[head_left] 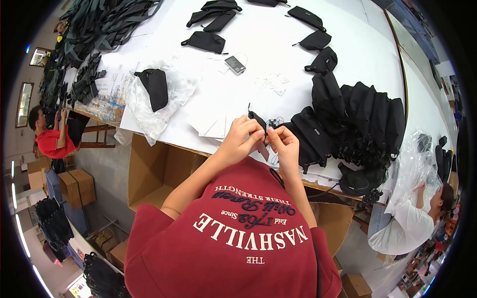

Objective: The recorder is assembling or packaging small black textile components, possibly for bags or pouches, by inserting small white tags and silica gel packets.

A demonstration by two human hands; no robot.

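In front of my chest, my left hand (243, 137) and my right hand (284, 142) almost meet over the table's near edge, both in a pinch. A small black pouch (257, 118) shows just beyond the fingertips, its near end at my left fingers. Below the fingers hangs a flat, brownish-pink card tag (261, 150). What my right fingertips pinch is too small to make out; it may be a thin cord. Just behind the right hand lie fine dark strings (274, 122). White cards (211, 126) are spread to the left of my left hand.
Black bags (357, 119) are heaped at the right. More pouches (206, 42) lie farther back, and one (155, 88) rests on clear plastic (144, 116). Dark straps (107, 25) pile far left. Cardboard boxes (159, 171) stand under the edge. Two people (52, 136) (410, 228) work at the sides.
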